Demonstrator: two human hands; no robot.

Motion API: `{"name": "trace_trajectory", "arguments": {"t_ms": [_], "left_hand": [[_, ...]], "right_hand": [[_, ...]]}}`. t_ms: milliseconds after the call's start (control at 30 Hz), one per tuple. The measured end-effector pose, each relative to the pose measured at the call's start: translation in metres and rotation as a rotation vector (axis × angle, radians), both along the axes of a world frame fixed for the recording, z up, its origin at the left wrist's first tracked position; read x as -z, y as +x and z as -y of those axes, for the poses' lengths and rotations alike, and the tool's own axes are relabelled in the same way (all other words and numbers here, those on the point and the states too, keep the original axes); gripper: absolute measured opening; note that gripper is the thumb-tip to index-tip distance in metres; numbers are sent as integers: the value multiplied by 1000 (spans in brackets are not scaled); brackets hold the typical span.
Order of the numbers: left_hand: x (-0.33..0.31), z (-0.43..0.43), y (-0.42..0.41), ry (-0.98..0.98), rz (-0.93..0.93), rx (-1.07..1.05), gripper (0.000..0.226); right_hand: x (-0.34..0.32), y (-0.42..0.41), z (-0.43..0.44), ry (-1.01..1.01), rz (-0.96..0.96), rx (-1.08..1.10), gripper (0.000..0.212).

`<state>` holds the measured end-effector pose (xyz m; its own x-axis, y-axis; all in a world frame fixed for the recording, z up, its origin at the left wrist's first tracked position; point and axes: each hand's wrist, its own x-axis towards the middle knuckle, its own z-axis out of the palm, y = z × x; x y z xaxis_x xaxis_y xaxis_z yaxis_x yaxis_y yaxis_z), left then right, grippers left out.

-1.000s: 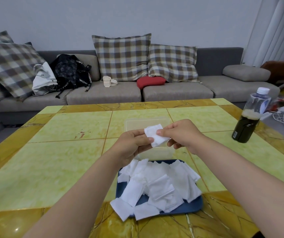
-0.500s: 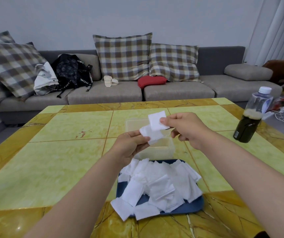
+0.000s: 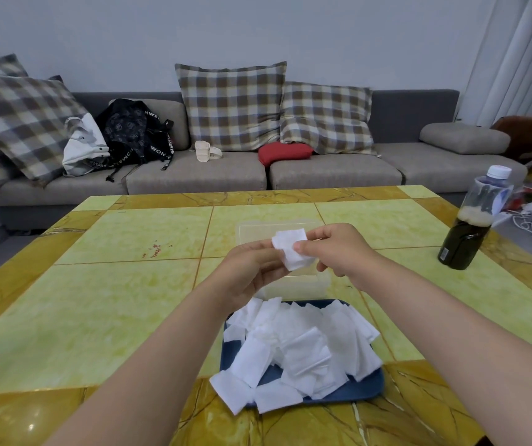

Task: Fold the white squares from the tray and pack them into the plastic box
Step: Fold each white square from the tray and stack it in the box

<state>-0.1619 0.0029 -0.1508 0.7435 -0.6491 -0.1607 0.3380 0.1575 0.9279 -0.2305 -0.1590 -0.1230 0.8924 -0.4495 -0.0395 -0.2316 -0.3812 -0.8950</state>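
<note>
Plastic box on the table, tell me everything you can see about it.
The plastic box is clear and rectangular with rounded corners, seemingly open-topped, and the yellow-green table shows through its walls. It stands upright on the table just beyond the blue tray; whether the two touch I cannot tell. The left hand and right hand, holding a white square, are in front of it and hide its middle, so its contents cannot be made out.

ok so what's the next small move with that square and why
Likely lower the white square into the plastic box: left hand and right hand both pinch it, it looks already folded over, and the box sits open just beneath it.
</note>
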Motion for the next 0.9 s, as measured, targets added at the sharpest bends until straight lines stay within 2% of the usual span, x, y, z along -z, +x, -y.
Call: {"name": "trace_trajectory", "arguments": {"t_ms": [333, 500, 633, 733, 800, 867, 900], "left_hand": [[1, 1, 0, 0, -100, -119, 25], [-2, 0, 0, -26, -125, -92, 32], [-2, 1, -2, 100, 38, -59, 30], [5, 4, -1, 175, 54, -136, 23], [10, 7, -2, 223, 58, -153, 19], [14, 10, -3, 271, 67, -157, 15], [15, 12, -4, 286, 63, -155, 14]], "right_hand": [[14, 8, -1, -126, 151, 146, 11], [11, 9, -1, -85, 156, 88, 15], [9, 5, 1, -78, 120, 34, 17], [8, 2, 5, -88, 79, 4, 26], [10, -5, 15, -174, 20, -16, 20], [14, -16, 30, -386, -93, -73, 5], [16, -21, 38, -487, -179, -106, 10]]}}
